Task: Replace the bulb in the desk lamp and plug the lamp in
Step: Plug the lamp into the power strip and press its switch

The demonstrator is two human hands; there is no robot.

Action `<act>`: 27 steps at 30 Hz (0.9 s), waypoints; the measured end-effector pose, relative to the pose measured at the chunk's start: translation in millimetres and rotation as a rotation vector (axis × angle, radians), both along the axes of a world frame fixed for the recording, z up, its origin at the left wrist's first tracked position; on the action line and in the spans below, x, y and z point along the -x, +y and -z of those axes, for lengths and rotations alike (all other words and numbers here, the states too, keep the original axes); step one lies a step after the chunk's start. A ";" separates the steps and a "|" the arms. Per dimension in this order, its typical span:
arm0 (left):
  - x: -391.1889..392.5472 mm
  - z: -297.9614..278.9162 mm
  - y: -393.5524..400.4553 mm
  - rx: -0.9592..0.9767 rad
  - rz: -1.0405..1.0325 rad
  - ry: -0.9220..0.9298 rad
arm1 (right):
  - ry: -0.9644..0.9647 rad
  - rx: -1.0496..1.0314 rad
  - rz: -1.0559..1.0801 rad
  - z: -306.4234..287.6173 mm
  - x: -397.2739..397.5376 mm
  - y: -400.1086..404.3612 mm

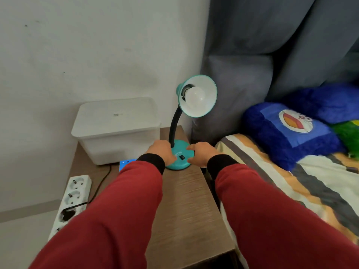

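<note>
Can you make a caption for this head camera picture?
Both hands hold the teal lamp's base, bulb fitted.

Soft, even, dim daylight; slight overall blur, wide-angle bending at edges.

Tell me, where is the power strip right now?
The white power strip lies at the lower left of the head view, on the floor beside the wooden table, below the white box, with one black plug in it.
</note>
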State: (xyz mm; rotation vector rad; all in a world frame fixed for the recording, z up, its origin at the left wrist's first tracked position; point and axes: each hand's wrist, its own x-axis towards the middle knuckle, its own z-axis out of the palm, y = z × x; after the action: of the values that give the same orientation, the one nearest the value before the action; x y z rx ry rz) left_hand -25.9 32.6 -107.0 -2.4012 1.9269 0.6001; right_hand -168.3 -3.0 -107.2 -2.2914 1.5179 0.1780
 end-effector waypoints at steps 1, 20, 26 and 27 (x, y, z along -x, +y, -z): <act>1.2 8.6 -4.6 -0.018 0.001 -0.014 | -0.006 -0.011 0.003 8.9 -1.3 -3.9; 10.7 81.1 -25.1 -0.182 0.063 -0.118 | -0.080 0.014 0.022 83.8 -6.2 -9.1; 8.7 85.1 -24.0 -0.138 0.074 -0.120 | -0.131 0.046 0.036 87.9 -6.1 -4.4; 8.2 85.5 -23.8 -0.138 0.080 -0.116 | -0.136 0.051 0.040 89.2 -7.0 -3.6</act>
State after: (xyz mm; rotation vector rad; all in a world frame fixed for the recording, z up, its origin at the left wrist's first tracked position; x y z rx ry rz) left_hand -34.2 8.8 -192.5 -2.2138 1.8602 0.5568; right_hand -161.3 -6.6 -196.4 -2.2603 1.5130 -0.0274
